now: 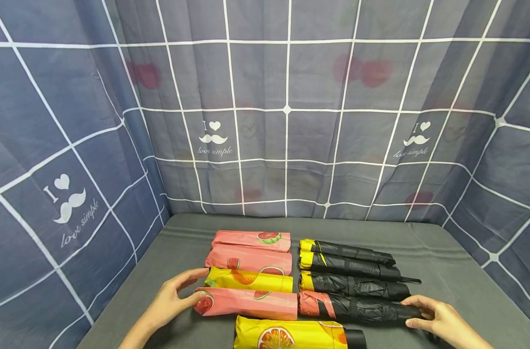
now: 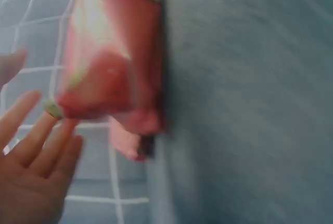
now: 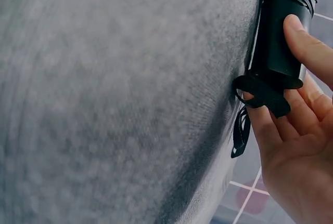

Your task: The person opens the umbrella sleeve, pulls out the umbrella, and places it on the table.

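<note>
In the head view, a pink watermelon-print sleeve (image 1: 256,304) lies end to end with a folded black umbrella (image 1: 365,309) trimmed in pink. My left hand (image 1: 170,299) is at the sleeve's left end, its thumb by the pink cloth and its fingers near a yellow fruit-print sleeve (image 1: 251,279). The left wrist view, blurred, has the left fingers (image 2: 49,143) fairly straight beside the pink sleeve (image 2: 112,63). At the far right end of the black umbrella, my right hand (image 1: 441,317) holds the handle (image 3: 278,42) between thumb and fingers; a black strap (image 3: 265,94) hangs there.
Two more pink sleeves (image 1: 251,259) lie behind the yellow one. Several black umbrellas with yellow trim (image 1: 356,286) lie in a row at the right. A yellow orange-print sleeve (image 1: 291,334) with a black end is at the front. Checked curtains (image 1: 265,135) enclose the grey surface (image 1: 186,242).
</note>
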`<action>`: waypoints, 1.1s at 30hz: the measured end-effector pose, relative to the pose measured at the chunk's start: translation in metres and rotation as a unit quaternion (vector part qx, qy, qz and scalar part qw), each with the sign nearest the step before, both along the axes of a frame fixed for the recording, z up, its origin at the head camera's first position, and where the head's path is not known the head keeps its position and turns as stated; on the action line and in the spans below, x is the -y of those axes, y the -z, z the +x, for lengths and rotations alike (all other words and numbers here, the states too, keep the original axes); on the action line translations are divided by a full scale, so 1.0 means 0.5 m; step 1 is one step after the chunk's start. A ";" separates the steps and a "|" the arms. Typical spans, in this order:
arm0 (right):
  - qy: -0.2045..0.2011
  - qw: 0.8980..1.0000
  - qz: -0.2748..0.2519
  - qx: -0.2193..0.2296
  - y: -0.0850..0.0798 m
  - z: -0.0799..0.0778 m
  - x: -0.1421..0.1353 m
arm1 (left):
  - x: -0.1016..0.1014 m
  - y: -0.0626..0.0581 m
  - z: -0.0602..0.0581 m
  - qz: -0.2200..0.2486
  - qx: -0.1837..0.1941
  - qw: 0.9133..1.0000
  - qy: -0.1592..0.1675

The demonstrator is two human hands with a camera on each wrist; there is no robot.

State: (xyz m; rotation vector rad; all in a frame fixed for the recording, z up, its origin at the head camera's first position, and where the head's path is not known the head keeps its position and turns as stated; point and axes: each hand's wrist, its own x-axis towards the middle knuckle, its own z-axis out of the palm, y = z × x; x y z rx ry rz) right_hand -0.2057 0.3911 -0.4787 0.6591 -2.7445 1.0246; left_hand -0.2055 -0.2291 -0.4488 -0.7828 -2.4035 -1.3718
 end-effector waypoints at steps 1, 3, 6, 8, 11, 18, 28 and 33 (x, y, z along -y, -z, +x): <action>0.000 1.000 0.003 -0.002 -0.001 -0.001 -0.001 | -0.005 -0.005 0.002 -0.001 -0.026 1.000 -0.002; 0.004 1.000 0.010 -0.012 -0.004 -0.002 -0.002 | -0.019 -0.012 0.007 0.006 -0.061 0.998 0.017; 0.010 1.000 0.013 -0.009 -0.014 -0.003 -0.004 | -0.046 -0.013 0.016 0.018 -0.053 0.994 0.093; 0.014 1.000 0.003 0.026 -0.022 -0.002 -0.006 | -0.065 -0.007 0.021 0.009 -0.031 0.989 0.145; 0.043 0.993 -0.023 0.110 -0.038 0.004 -0.009 | -0.093 0.005 0.025 -0.025 -0.003 0.981 0.192; 0.105 0.982 -0.096 0.126 -0.070 0.029 -0.008 | -0.130 0.031 0.022 -0.042 0.050 0.970 0.235; 0.019 0.979 -0.182 0.086 -0.089 0.048 0.030 | -0.168 0.080 0.022 -0.076 0.091 0.955 0.271; -0.013 0.978 -0.197 0.070 -0.087 0.053 0.048 | -0.179 0.081 0.024 -0.094 0.043 0.954 0.280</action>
